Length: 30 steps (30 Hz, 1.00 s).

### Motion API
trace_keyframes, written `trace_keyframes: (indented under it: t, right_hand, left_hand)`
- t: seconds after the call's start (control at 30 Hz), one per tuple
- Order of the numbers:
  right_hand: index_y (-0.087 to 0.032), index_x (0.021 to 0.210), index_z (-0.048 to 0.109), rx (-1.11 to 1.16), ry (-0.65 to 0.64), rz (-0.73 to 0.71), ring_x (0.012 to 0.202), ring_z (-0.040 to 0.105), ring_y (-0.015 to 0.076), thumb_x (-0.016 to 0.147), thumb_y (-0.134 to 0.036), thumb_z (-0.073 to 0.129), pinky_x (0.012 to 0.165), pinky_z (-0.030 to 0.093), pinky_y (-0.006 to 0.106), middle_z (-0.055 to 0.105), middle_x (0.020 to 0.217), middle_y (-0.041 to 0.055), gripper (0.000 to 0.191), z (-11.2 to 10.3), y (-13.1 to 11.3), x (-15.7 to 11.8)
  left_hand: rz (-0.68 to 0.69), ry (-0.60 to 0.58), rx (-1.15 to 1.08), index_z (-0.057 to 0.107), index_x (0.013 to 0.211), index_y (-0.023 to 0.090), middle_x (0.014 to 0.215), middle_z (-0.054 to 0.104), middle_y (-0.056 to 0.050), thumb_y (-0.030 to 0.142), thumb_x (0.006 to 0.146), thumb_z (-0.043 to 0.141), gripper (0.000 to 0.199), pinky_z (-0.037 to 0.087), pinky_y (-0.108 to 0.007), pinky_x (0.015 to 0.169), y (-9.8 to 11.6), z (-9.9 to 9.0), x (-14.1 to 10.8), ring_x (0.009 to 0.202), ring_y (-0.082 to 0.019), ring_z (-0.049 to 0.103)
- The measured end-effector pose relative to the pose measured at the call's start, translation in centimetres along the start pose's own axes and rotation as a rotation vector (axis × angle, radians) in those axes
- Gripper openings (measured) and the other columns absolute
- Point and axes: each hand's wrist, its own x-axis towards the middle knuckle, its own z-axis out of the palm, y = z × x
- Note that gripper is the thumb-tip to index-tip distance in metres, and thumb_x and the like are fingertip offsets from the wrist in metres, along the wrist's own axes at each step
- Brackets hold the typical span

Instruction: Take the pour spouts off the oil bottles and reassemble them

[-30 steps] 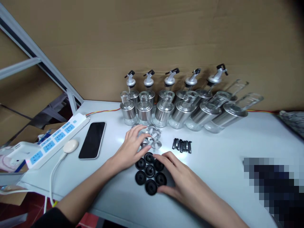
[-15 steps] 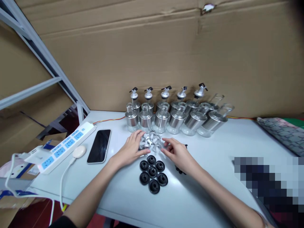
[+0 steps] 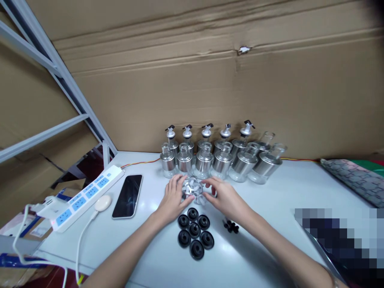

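Note:
A cluster of shiny silver pourer tops (image 3: pixel 193 189) lies on the table between my two hands. My left hand (image 3: pixel 173 198) rests at its left side, fingers spread and thumb apart, touching the outer pieces. From the right, my right hand (image 3: pixel 223 196) curves its fingers at the edge of the cluster, with thumb and forefinger apart. Closer to me sits a group of round black caps (image 3: pixel 194 230), several of them set in a ring around one. Small black pieces (image 3: pixel 231 226) lie below my right wrist.
Glass bottles with metal bands (image 3: pixel 204 161) stand in two rows at the back; several rear ones carry silver pourers (image 3: pixel 207 131). To the left are a phone (image 3: pixel 127 196), a white charger puck (image 3: pixel 103 203) and a power strip (image 3: pixel 87 200). Cardboard (image 3: pixel 180 92) walls the back.
The view has tilted upward, so the scene sits lower. Both hands stay around the silver pieces; my right hand has shifted slightly, and the small black pieces show more fully.

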Motion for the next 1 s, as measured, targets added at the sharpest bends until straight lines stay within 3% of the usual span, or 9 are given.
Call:
trace_keyframes:
  t: [0.1, 0.17, 0.23, 0.3, 0.37, 0.47, 0.6, 0.83, 1.0]
  right_hand:
    - [-0.017, 0.094, 0.067, 0.025, 0.110, -0.028, 0.069, 0.061, 0.0183, 0.082, -0.019, 0.052, 0.065, 0.049, 0.032, 0.069, 0.083, 0.0060, 0.019, -3.5, -0.7, 1.1]
    - [-0.018, 0.096, 0.066, 0.044, 0.367, -0.042, 0.074, 0.062, 0.0199, 0.085, -0.026, 0.051, 0.065, 0.049, 0.033, 0.069, 0.089, 0.0073, 0.021, -6.4, -0.5, 2.3]
    - [-0.017, 0.099, 0.066, -0.062, 0.671, -0.011, 0.087, 0.061, 0.0230, 0.085, -0.024, 0.049, 0.077, 0.048, 0.037, 0.068, 0.097, 0.0102, 0.024, -9.1, 0.6, 3.9]
    - [-0.015, 0.104, 0.065, -0.167, 0.816, 0.113, 0.100, 0.058, 0.0265, 0.083, -0.019, 0.047, 0.087, 0.045, 0.040, 0.066, 0.105, 0.0137, 0.028, -11.2, 2.5, 5.8]
    - [-0.010, 0.108, 0.064, -0.166, 0.787, 0.188, 0.104, 0.058, 0.0287, 0.080, -0.016, 0.050, 0.092, 0.043, 0.042, 0.065, 0.110, 0.0186, 0.032, -12.4, 4.7, 7.5]
    - [-0.011, 0.099, 0.068, -0.144, 0.686, 0.267, 0.094, 0.064, 0.0296, 0.076, -0.016, 0.054, 0.086, 0.046, 0.043, 0.070, 0.100, 0.0168, 0.027, -12.9, 7.4, 9.3]
    - [-0.016, 0.091, 0.071, -0.137, 0.625, 0.301, 0.089, 0.066, 0.0283, 0.077, -0.018, 0.055, 0.080, 0.047, 0.040, 0.073, 0.093, 0.0133, 0.021, -12.7, 8.8, 10.2]
    - [-0.013, 0.090, 0.070, -0.140, 0.605, 0.240, 0.084, 0.066, 0.0263, 0.077, -0.014, 0.055, 0.073, 0.046, 0.035, 0.073, 0.090, 0.0142, 0.020, -13.0, 7.8, 10.1]
    - [-0.015, 0.092, 0.068, -0.156, 0.669, 0.124, 0.086, 0.065, 0.0221, 0.082, -0.017, 0.052, 0.077, 0.046, 0.033, 0.072, 0.093, 0.0098, 0.018, -15.3, 4.9, 9.5]
  left_hand:
    - [-0.011, 0.043, 0.003, 0.022, 0.138, 0.021, 0.139, 0.032, -0.014, 0.038, 0.091, 0.047, 0.057, 0.027, -0.051, 0.109, 0.0, -0.1, -0.2, 0.135, -0.027, 0.028]
    - [-0.020, 0.067, -0.004, 0.021, 0.138, 0.021, 0.139, 0.033, -0.014, 0.038, 0.092, 0.044, 0.054, 0.026, -0.052, 0.110, 0.0, -0.2, -0.3, 0.134, -0.027, 0.029]
    - [-0.024, 0.082, -0.019, 0.019, 0.138, 0.021, 0.139, 0.033, -0.014, 0.038, 0.093, 0.043, 0.053, 0.026, -0.051, 0.110, -0.1, -0.1, -0.3, 0.134, -0.026, 0.030]
    - [-0.021, 0.095, -0.032, 0.016, 0.139, 0.022, 0.140, 0.032, -0.015, 0.038, 0.093, 0.043, 0.056, 0.027, -0.051, 0.110, -0.2, 0.0, -0.4, 0.134, -0.027, 0.030]
    - [-0.012, 0.116, -0.039, 0.014, 0.140, 0.022, 0.140, 0.030, -0.016, 0.038, 0.092, 0.044, 0.058, 0.028, -0.051, 0.109, -0.3, 0.2, -0.4, 0.135, -0.027, 0.029]
    - [0.003, 0.149, -0.043, 0.014, 0.140, 0.023, 0.140, 0.031, -0.015, 0.036, 0.093, 0.044, 0.057, 0.030, -0.051, 0.109, -0.3, 0.3, -0.4, 0.135, -0.027, 0.030]
    - [0.026, 0.151, -0.054, 0.014, 0.139, 0.025, 0.139, 0.030, -0.015, 0.035, 0.093, 0.044, 0.056, 0.030, -0.053, 0.109, -0.3, 0.2, -0.4, 0.134, -0.028, 0.030]
    - [0.100, 0.212, -0.110, 0.017, 0.137, 0.025, 0.137, 0.031, -0.013, 0.029, 0.093, 0.045, 0.053, 0.031, -0.052, 0.109, -0.3, 0.1, -0.5, 0.133, -0.027, 0.030]
    - [0.167, 0.399, -0.205, 0.026, 0.133, 0.027, 0.130, 0.039, -0.011, 0.024, 0.092, 0.045, 0.045, 0.040, -0.047, 0.100, 1.2, -0.5, -0.7, 0.124, -0.024, 0.039]
